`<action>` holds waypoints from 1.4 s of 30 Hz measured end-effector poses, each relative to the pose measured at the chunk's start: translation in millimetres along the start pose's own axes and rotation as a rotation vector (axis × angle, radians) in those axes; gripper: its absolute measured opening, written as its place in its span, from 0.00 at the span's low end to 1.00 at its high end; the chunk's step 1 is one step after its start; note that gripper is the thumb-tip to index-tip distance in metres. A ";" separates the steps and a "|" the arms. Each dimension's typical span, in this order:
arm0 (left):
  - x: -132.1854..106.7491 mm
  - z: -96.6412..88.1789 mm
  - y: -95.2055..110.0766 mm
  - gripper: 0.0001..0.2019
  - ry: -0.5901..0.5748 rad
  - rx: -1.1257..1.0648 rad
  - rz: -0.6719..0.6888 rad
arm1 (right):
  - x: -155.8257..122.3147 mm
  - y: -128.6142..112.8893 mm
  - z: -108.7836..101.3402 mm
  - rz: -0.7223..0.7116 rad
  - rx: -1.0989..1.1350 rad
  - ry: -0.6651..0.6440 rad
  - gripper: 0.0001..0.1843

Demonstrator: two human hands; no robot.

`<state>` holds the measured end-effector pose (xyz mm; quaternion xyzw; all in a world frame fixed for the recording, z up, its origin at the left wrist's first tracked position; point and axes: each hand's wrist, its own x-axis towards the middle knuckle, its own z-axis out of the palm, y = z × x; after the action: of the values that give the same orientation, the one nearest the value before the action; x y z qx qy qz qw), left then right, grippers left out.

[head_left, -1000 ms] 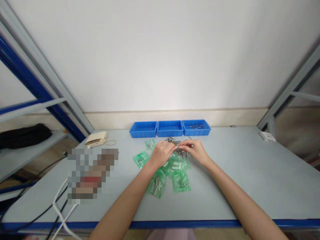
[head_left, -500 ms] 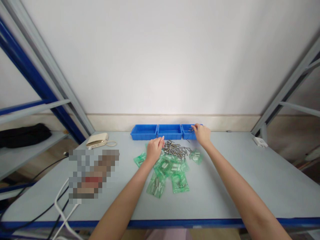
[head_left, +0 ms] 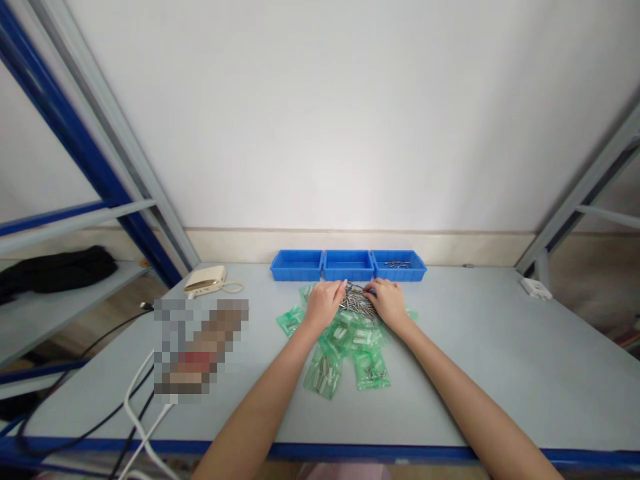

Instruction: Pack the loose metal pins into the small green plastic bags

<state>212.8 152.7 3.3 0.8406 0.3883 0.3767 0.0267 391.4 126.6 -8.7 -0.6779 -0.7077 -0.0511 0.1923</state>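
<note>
A heap of slim, shiny metal pieces like screws or pins (head_left: 358,304) lies on the table between my hands. My left hand (head_left: 325,303) is at its left edge, fingers curled and thumb pressed against them; whatever they hold is hidden. My right hand (head_left: 389,301) touches the heap's right side, with its fingers bent and a little apart. Green see-through bags (head_left: 323,373) with metal and pale pieces inside are spread in front of and beneath the heap. Several loose metal pieces (head_left: 397,265) rest in the right blue tray (head_left: 415,272).
Two more blue trays, a middle one (head_left: 349,274) and a left one (head_left: 297,274), stand beside it along the wall. On the left are a cream-coloured device (head_left: 205,279), a blurred-out patch and cables (head_left: 131,407). A white box (head_left: 535,288) sits far right.
My right hand has left the right tray and come down to the heap, and metal pieces now lie in that tray. My left hand stays by the heap. The view has shifted slightly.
</note>
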 end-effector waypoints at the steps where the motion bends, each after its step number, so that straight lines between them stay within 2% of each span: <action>1: 0.0 -0.3 0.3 0.22 -0.006 -0.001 0.004 | -0.5 0.7 0.4 0.011 0.001 0.009 0.10; 5: 0.0 -0.4 0.8 0.22 -0.016 0.001 0.026 | -1.4 4.9 1.2 0.049 -0.022 0.035 0.16; 11: -1.3 2.3 0.9 0.22 -0.035 0.030 0.049 | 1.9 10.6 6.5 0.045 0.008 0.115 0.13; 19: -2.3 4.8 0.1 0.22 -0.047 0.071 0.062 | 5.8 14.6 5.6 0.071 0.092 0.040 0.11; 25: -3.4 4.8 0.4 0.19 -0.064 0.104 0.074 | 3.1 16.7 2.1 0.063 0.160 0.057 0.09; 27: -3.4 4.5 1.0 0.14 -0.042 0.088 0.087 | 4.0 17.2 0.6 0.081 0.244 0.067 0.09; 30: -2.9 3.3 3.3 0.09 0.001 0.059 0.135 | 5.6 16.2 -2.7 0.077 0.497 0.059 0.09; 34: -3.2 1.3 6.8 0.08 -0.052 0.133 0.253 | 4.6 10.3 -6.3 0.018 0.807 0.001 0.09; 37: -4.0 0.6 7.8 0.09 -0.058 0.185 0.284 | 2.7 6.9 -6.5 0.010 0.930 -0.033 0.10; 42: -4.5 0.5 8.2 0.08 -0.027 0.190 0.259 | 1.6 7.5 -3.8 0.064 1.032 -0.031 0.12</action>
<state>216.4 144.1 3.0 0.8874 0.3100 0.3272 -0.0967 399.5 127.5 -6.0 -0.5168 -0.6223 0.3207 0.4928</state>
